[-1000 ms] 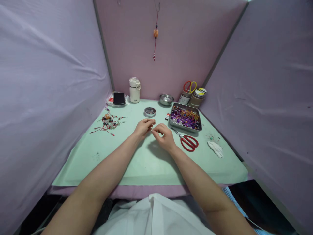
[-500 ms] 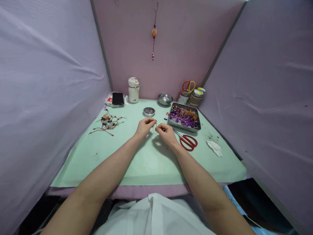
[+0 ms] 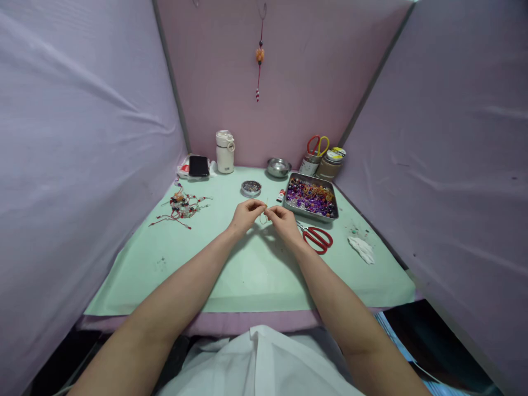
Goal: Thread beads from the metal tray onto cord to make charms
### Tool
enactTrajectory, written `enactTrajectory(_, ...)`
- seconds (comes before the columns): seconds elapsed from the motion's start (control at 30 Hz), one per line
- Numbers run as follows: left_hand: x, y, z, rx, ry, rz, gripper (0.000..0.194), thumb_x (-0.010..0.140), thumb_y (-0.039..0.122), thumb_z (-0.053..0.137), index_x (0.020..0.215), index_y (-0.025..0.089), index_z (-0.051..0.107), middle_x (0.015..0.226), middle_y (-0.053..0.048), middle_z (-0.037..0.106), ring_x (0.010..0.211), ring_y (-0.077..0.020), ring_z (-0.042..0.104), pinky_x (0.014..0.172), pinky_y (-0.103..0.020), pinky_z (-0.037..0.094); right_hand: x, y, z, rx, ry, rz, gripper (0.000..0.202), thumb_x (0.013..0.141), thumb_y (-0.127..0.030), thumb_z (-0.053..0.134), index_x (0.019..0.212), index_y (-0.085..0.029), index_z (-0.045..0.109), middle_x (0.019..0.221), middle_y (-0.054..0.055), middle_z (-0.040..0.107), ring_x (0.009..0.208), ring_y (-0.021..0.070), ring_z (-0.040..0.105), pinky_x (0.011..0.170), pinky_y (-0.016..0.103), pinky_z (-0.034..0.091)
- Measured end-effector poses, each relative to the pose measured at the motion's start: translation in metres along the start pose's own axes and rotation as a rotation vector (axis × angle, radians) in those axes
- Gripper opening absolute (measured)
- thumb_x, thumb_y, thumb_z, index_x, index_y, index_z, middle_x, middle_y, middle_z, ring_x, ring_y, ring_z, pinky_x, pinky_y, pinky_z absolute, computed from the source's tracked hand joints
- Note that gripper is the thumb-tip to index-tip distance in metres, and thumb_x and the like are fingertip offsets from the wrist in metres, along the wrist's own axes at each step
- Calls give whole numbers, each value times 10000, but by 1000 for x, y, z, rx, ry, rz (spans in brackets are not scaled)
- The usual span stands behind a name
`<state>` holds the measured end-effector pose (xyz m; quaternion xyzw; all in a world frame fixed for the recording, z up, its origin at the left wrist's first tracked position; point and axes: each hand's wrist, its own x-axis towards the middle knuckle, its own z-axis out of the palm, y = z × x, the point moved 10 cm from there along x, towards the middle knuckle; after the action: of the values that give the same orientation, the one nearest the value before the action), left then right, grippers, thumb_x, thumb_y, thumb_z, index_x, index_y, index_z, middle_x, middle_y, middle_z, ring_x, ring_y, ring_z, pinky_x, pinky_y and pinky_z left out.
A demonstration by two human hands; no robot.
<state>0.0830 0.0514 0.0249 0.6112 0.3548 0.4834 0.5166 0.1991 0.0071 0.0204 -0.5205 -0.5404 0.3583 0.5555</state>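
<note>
- Head view: a pale green table [image 3: 256, 280] lies between cloth walls, with most of the things set along its far side and edges.
- Just beyond the hands stands a small round dish [image 3: 251, 194] of tiny pieces; behind it are a metal bowl [image 3: 279, 172] and a white bottle [image 3: 225, 158].
- At far left lies a black phone [image 3: 198, 166], and nearer, a tangle of beaded strings [image 3: 183, 209].
- On the right, a metal tray [image 3: 310, 216] holds purple and orange beads; a cup [image 3: 309, 166] with red and yellow handles and a jar [image 3: 330, 168] stand behind it.
- Red-handled scissors [image 3: 324, 237] lie just beside the right hand [image 3: 282, 220], blades toward it, the tips hidden by it.
- A crumpled white cloth [image 3: 361, 250] lies farther right.
- A beaded ornament [image 3: 259, 55] hangs on the back wall.
- Between the two hands, above the table's middle, is a thin thread [image 3: 263, 222]. The left hand [image 3: 246, 214] and the right hand both pinch it, fingertips close together, covering part of it.
- One short end points up, nearly upright; below, it bends into a small loop, so it has no single long axis.
</note>
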Motion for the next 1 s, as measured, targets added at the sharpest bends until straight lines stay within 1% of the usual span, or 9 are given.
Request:
enactTrajectory(0.13,-2,4,4,58,-38,24,149,674,288,624,734,154,656,729,-25,647,714,-145,565,706,-286,435,2,4,-2,-4,4,15,336,728,-526,591,658,-197,579,583,-35,488,533,106,411,533,248,321)
enactTrajectory(0.27,-3,9,10,109,-114,75,165,714,304,601,753,156,666,758,-37,663,745,-156,583,741,-297,442,3,7,-6,-34,3,46,366,757,-530,553,621,-190,559,569,-33,482,526,102,397,533,251,316)
enactTrajectory(0.33,-3,9,11,136,-125,82,175,723,313,601,765,158,670,776,-42,668,751,-158,583,741,-299,440,3,8,-9,-38,27,73,356,740,-520,575,617,-187,551,569,-33,487,537,103,404,536,251,325)
enactTrajectory(0.43,-3,8,11,157,-127,70,188,721,325,610,778,158,675,789,-47,669,748,-157,579,735,-298,435,2,8,-12,20,58,96,300,702,-482,617,734,-184,607,617,-26,532,577,111,447,548,249,351)
enactTrajectory(0.53,-5,6,15,149,-155,50,203,715,340,619,784,159,681,792,-48,667,749,-156,575,736,-301,431,3,5,-11,88,51,69,300,684,-425,642,872,-190,652,724,-2,605,647,123,502,573,246,383)
enactTrajectory(0.67,-6,-1,16,112,-165,-43,198,677,347,655,754,167,688,768,-41,660,725,-150,556,724,-300,418,5,2,-20,154,113,19,237,667,-393,681,787,-188,668,771,17,636,683,127,541,594,249,420)
enactTrajectory(0.8,-10,-13,18,-6,-186,-201,188,632,323,698,729,163,688,722,-35,644,675,-129,527,712,-297,406,7,5,-27,426,148,62,252,647,-395,723,790,-207,634,793,5,643,694,117,594,598,237,461)
enactTrajectory(0.9,-13,-16,24,-125,-226,-274,183,611,303,722,712,155,686,744,-46,648,686,-120,528,718,-294,408,8,6,-28,589,135,96,275,632,-376,755,794,-217,600,874,5,662,801,128,647,658,229,503)
enactTrajectory(1.0,-15,-18,27,-195,-254,-322,184,601,295,743,706,152,691,760,-62,656,725,-129,549,743,-303,419,9,2,-31,632,143,58,270,651,-372,753,794,-220,582,932,15,671,925,155,655,751,251,530)
